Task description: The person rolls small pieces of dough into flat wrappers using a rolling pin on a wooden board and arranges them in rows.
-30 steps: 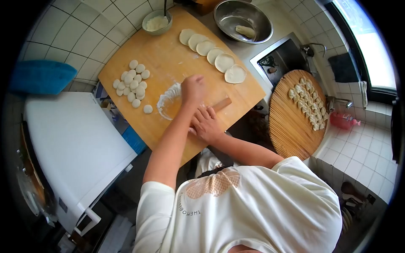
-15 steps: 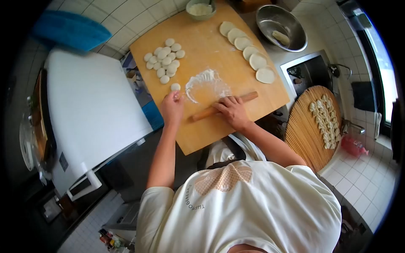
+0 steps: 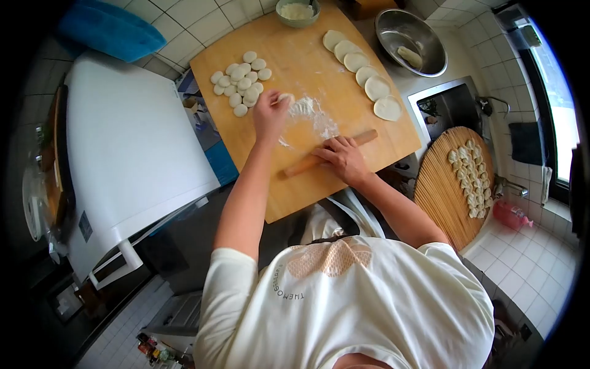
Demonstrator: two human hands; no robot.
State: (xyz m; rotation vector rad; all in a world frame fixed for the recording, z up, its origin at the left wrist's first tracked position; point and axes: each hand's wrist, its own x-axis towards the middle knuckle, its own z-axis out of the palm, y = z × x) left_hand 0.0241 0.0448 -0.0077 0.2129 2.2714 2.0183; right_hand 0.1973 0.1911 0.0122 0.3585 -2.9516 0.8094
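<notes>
In the head view my left hand [image 3: 270, 115] pinches a small dough disc [image 3: 285, 98] at the edge of a patch of white flour [image 3: 307, 109]. My right hand [image 3: 344, 160] rests closed over the middle of a wooden rolling pin [image 3: 299, 166], which lies slantwise near the front of the wooden board [image 3: 295, 67]. Beside my left hand, at the board's left, is a cluster of small flattened dough pieces [image 3: 244, 77]. Several rolled-out dough wrappers [image 3: 377, 88] overlap in a row along the right side.
A bowl of white flour [image 3: 297, 12] stands at the board's far edge. Right of the board are a steel bowl [image 3: 410, 42] with dough in it, a sink [image 3: 452, 111] and a round slatted tray [image 3: 439, 190] bearing rows of dumplings. A white appliance [image 3: 135, 160] stands at left.
My left hand has moved away and rightward from the board's left front to the flour, carrying the dough disc that lay apart from the cluster. My right hand stays on the rolling pin.
</notes>
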